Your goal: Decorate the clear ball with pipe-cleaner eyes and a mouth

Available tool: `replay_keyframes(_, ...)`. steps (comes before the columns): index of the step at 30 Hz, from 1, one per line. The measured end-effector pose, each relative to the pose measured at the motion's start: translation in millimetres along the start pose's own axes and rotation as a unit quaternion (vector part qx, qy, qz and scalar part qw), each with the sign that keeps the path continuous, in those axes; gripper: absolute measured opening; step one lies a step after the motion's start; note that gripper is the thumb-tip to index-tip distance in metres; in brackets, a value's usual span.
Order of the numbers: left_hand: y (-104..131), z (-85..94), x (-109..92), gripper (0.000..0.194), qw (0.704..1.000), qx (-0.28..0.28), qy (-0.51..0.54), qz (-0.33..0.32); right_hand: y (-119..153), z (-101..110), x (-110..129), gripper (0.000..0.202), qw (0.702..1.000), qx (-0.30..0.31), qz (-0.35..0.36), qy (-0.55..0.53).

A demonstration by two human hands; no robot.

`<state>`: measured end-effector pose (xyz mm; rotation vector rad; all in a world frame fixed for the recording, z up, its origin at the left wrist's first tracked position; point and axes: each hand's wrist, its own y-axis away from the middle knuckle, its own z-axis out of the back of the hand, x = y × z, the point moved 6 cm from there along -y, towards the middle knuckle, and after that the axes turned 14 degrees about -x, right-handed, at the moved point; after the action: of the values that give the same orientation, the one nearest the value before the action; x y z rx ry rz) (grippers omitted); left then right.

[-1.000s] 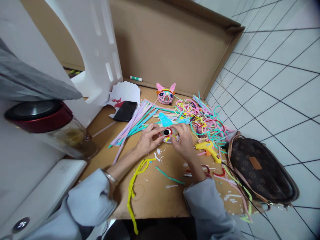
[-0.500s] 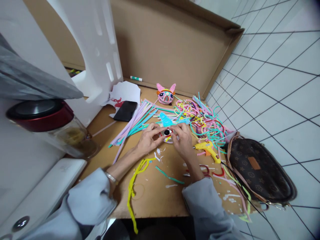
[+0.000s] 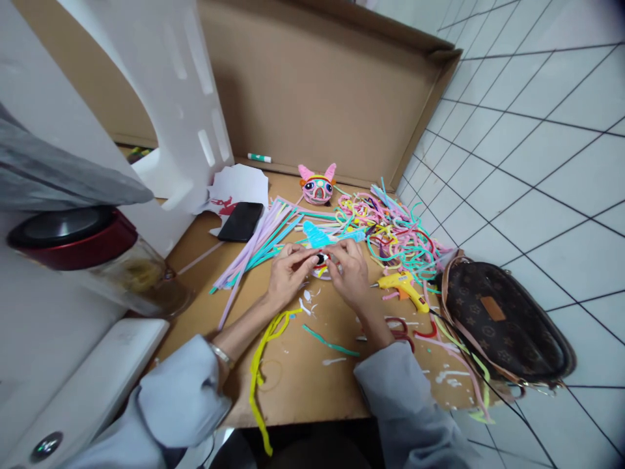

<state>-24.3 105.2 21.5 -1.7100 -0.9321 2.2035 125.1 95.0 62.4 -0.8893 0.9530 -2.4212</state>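
Both hands meet over a small round craft piece with a black disc, red and yellow parts, at the middle of the table. My left hand grips its left side between thumb and fingers. On its right side, my right hand pinches the edge; the fingertips partly cover the piece. Just behind the hands lies a light blue fuzzy shape. A finished-looking pink-eared head with big eyes stands farther back.
A yellow glue gun, red-handled scissors and a brown bag are at right. Tangled pipe cleaners lie behind. Left are straight pipe cleaners, a phone and a jar. Yellow strands lie in front.
The view has shifted slightly. The fingers have closed in over the black disc, which now shows less.
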Motion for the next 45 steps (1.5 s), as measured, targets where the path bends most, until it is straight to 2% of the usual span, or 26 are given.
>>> replay_keyframes(5, 3.6, -2.4, 1.7, 0.027, 0.998, -0.047, 0.010, 0.037, -0.6, 1.4, 0.9, 0.027, 1.000, 0.004, -0.009, 0.000)
replay_keyframes(13, 3.0, -3.8, 2.1, 0.025, 0.998, -0.056, 0.008, 0.036, 0.2, 3.0, -0.5, 0.026, 1.000, 0.007, -0.011, -0.013)
replay_keyframes(24, 2.7, -5.1, 3.9, 0.025, 0.999, -0.029, -0.005, 0.020, 0.5, 3.5, -0.7, 0.029, 1.000, 0.002, -0.008, -0.015)
replay_keyframes(32, 2.9, -5.9, -0.3, 0.035, 0.999, 0.007, -0.042, -0.013, 1.6, 1.4, -6.8, 0.028, 1.000, -0.007, -0.021, -0.015)
replay_keyframes(45, 2.1, -5.2, -1.3, 0.034, 1.000, 0.006, -0.019, -0.021, 1.5, 2.0, -10.6, 0.027, 0.999, -0.004, -0.028, -0.037)
